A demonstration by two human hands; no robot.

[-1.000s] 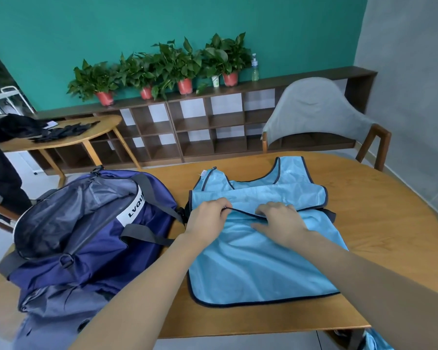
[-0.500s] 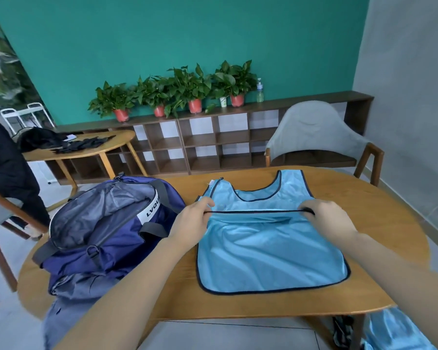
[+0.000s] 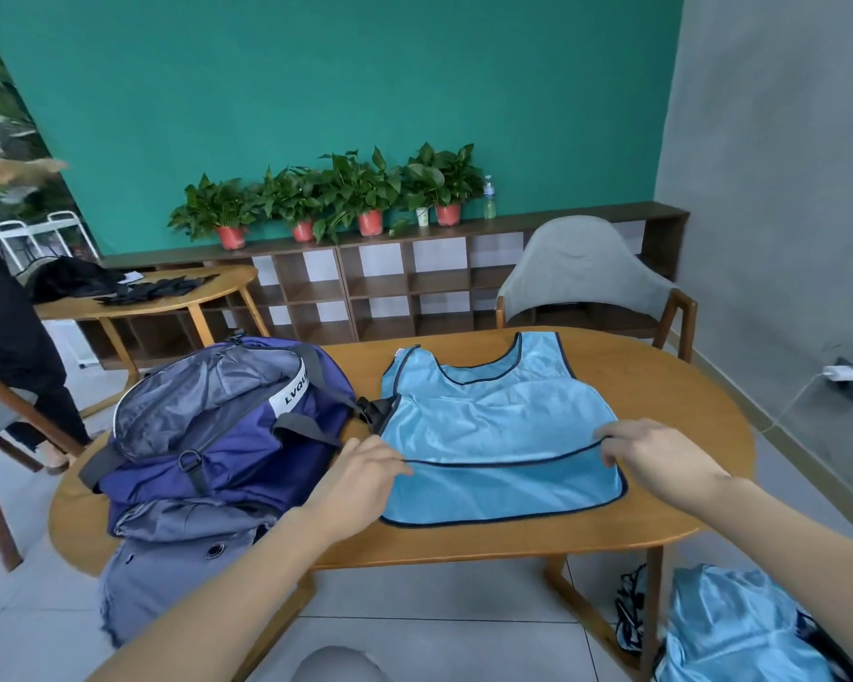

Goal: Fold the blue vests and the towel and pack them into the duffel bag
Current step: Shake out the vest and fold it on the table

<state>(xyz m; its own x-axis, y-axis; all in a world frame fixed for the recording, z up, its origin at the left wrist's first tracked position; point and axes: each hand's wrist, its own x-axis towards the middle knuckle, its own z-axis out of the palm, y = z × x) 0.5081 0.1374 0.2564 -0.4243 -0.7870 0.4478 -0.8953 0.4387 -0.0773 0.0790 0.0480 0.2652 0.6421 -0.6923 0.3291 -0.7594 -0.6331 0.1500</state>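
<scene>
A light blue vest (image 3: 493, 425) with dark trim lies flat on the wooden table (image 3: 670, 415), neck hole toward the far side. My left hand (image 3: 360, 475) pinches the dark hem of its top layer at the left edge. My right hand (image 3: 661, 460) pinches the same hem at the right edge, so the hem stretches between them above the lower layer. The navy duffel bag (image 3: 227, 435) sits on the table's left part, its grey-lined top gaping. More light blue fabric (image 3: 730, 632) is heaped low at the right, beside the table leg.
A grey garment (image 3: 168, 573) hangs off the table edge under the bag. A grey chair (image 3: 582, 273) stands behind the table, with a shelf of potted plants (image 3: 346, 199) along the green wall. Another person (image 3: 6, 307) is at the far left near a second table (image 3: 168, 297).
My hands have drawn the top layer's hem toward me, from near the armholes to lower down the vest, and have spread to its side edges. The view has tilted up.
</scene>
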